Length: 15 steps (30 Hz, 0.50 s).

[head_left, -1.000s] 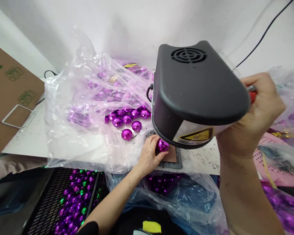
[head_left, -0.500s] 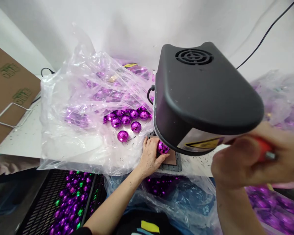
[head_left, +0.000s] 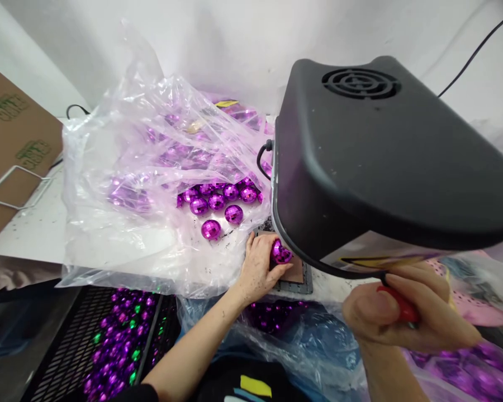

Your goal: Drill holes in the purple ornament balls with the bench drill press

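Note:
My left hand (head_left: 257, 267) pinches a purple faceted ball (head_left: 280, 252) on a small brown pad with a dark frame (head_left: 297, 276), under the black machine head (head_left: 381, 162). My right hand (head_left: 406, 312) is closed around a red handle (head_left: 398, 307) below the front of that head. The underside of the head and the spot where the ball meets it are hidden.
A clear plastic bag (head_left: 151, 184) with several purple balls (head_left: 218, 204) lies on the white table (head_left: 33, 229). A cardboard box (head_left: 12, 145) stands at left. A black crate (head_left: 121, 346) of purple and green balls and a blue-tinted bag (head_left: 310, 340) lie below.
My right hand has pulled the red handle down from beside the machine head to below its front edge. My left hand has kept the ball on the pad.

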Each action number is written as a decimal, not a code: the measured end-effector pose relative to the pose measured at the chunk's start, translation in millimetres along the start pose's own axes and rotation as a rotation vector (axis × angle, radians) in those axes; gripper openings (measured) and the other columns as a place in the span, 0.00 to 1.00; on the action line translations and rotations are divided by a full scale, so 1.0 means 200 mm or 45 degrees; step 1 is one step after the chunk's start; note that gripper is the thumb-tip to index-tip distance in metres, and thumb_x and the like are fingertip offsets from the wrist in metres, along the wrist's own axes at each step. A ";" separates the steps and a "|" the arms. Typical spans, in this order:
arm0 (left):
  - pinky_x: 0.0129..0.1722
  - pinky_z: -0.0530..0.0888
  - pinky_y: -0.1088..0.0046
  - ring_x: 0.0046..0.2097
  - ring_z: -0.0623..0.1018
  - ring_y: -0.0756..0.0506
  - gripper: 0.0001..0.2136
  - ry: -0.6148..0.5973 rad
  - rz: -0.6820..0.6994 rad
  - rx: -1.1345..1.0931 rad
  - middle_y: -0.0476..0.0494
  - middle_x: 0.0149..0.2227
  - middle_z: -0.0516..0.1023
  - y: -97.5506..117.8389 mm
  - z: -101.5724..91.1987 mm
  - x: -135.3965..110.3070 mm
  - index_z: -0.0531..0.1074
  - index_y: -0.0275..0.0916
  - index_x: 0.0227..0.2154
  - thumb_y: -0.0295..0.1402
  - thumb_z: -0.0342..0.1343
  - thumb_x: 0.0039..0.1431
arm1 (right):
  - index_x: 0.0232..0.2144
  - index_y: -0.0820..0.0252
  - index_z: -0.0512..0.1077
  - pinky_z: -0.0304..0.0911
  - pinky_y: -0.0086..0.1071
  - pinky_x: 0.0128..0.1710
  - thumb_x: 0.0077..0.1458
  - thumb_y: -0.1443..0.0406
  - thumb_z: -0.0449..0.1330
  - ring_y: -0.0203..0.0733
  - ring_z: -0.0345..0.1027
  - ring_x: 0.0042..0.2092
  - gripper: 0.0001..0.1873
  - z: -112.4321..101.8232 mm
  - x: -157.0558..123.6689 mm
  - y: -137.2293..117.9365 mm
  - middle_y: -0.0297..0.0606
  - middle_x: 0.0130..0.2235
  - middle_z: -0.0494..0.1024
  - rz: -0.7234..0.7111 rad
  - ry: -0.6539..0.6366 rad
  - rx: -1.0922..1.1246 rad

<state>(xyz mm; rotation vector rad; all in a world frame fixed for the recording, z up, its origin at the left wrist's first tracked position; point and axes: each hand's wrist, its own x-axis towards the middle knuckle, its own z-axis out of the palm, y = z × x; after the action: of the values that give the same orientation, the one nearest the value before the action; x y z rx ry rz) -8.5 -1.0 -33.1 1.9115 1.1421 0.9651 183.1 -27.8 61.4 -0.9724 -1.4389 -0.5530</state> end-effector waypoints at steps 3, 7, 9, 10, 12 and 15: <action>0.70 0.55 0.42 0.59 0.73 0.35 0.22 -0.001 -0.008 -0.001 0.38 0.54 0.75 0.00 0.00 0.00 0.66 0.45 0.58 0.42 0.60 0.63 | 0.26 0.67 0.67 0.66 0.33 0.34 0.60 0.61 0.60 0.37 0.73 0.36 0.15 0.03 -0.03 -0.01 0.40 0.30 0.74 -0.006 0.057 0.016; 0.70 0.55 0.40 0.60 0.73 0.34 0.21 -0.042 -0.019 0.017 0.38 0.54 0.76 0.02 -0.01 0.01 0.67 0.44 0.57 0.42 0.59 0.64 | 0.30 0.66 0.66 0.66 0.32 0.36 0.62 0.63 0.59 0.35 0.73 0.38 0.12 0.05 -0.04 -0.02 0.38 0.33 0.73 -0.051 0.132 0.043; 0.70 0.56 0.41 0.60 0.73 0.34 0.20 -0.053 -0.024 0.022 0.38 0.54 0.76 0.02 -0.02 0.01 0.67 0.44 0.57 0.42 0.59 0.64 | 0.30 0.66 0.66 0.66 0.32 0.37 0.62 0.63 0.58 0.35 0.73 0.39 0.11 0.06 -0.05 -0.02 0.38 0.34 0.73 -0.035 0.123 0.045; 0.70 0.56 0.41 0.60 0.73 0.34 0.20 -0.048 -0.023 0.019 0.38 0.54 0.76 0.02 -0.02 0.01 0.67 0.45 0.57 0.42 0.59 0.64 | 0.29 0.66 0.65 0.67 0.33 0.37 0.62 0.63 0.58 0.35 0.73 0.39 0.12 0.06 -0.05 -0.02 0.38 0.33 0.73 -0.024 0.114 0.046; 0.69 0.57 0.42 0.60 0.73 0.35 0.21 -0.030 -0.016 0.012 0.38 0.54 0.76 0.02 -0.02 0.01 0.66 0.44 0.58 0.41 0.58 0.64 | 0.29 0.66 0.65 0.67 0.33 0.37 0.61 0.62 0.59 0.36 0.72 0.39 0.13 0.06 -0.07 -0.02 0.38 0.33 0.73 -0.002 0.108 0.047; 0.70 0.56 0.41 0.59 0.74 0.34 0.21 -0.028 -0.009 0.046 0.37 0.54 0.76 0.02 -0.01 0.01 0.67 0.43 0.57 0.40 0.58 0.64 | 0.29 0.64 0.65 0.67 0.33 0.36 0.61 0.63 0.58 0.36 0.71 0.38 0.11 0.08 -0.13 -0.01 0.38 0.32 0.71 0.033 0.096 0.059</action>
<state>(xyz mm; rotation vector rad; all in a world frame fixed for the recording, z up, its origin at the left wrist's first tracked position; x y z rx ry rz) -8.7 -0.8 -27.3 1.9408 1.1604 0.9233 169.9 -21.4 33.7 -0.9230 -1.3648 -0.5295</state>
